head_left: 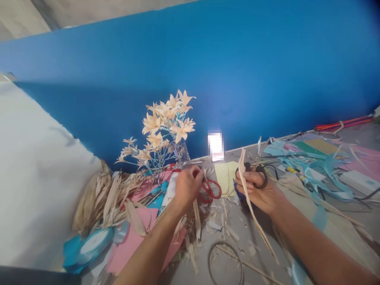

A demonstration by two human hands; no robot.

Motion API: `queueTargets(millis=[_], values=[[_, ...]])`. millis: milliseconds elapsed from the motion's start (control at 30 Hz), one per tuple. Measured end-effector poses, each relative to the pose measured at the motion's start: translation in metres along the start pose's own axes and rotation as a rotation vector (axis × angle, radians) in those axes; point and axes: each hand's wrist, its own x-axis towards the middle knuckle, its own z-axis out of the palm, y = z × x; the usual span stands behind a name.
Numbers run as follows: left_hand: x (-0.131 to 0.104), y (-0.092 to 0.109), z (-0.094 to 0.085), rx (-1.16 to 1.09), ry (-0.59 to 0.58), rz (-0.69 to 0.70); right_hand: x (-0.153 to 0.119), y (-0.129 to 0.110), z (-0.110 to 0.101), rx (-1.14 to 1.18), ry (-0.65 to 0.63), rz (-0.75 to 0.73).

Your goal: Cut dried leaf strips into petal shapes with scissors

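My right hand (258, 188) is closed around a pair of black-handled scissors (261, 177), and a long, pale strip of dried husk (246, 190) is held against its fingers. The strip hangs down past the hand, narrowing toward its lower end. My left hand (187, 184) is pinched, thumb against fingers; what lies between them, if anything, is too small to tell. Just right of it, red-handled scissors (211, 190) lie on the grey surface. Behind the left hand stand cream handmade flowers (169, 114) on light blue stems, some in a clear vase (181, 152).
Dried husks (97, 198) pile up at left, near a blue ribbon roll (95, 241) and pink paper (133, 245). A yellow sheet (225, 178) lies between the hands. Tangled blue ribbon (329, 174) and a white box (360, 182) sit at right. A blue wall (267, 71) stands behind.
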Motion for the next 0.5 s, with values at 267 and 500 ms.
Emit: queueTargets(millis=[267, 500], values=[[0.102, 0.019, 0.044, -0.048, 0.13, 0.048, 0.001, 0.001, 0.0, 0.088, -0.036, -0.004], [0.148, 0.016, 0.05, 0.001, 0.21, 0.01, -0.001, -0.003, 0.003, 0.1, -0.039, -0.017]])
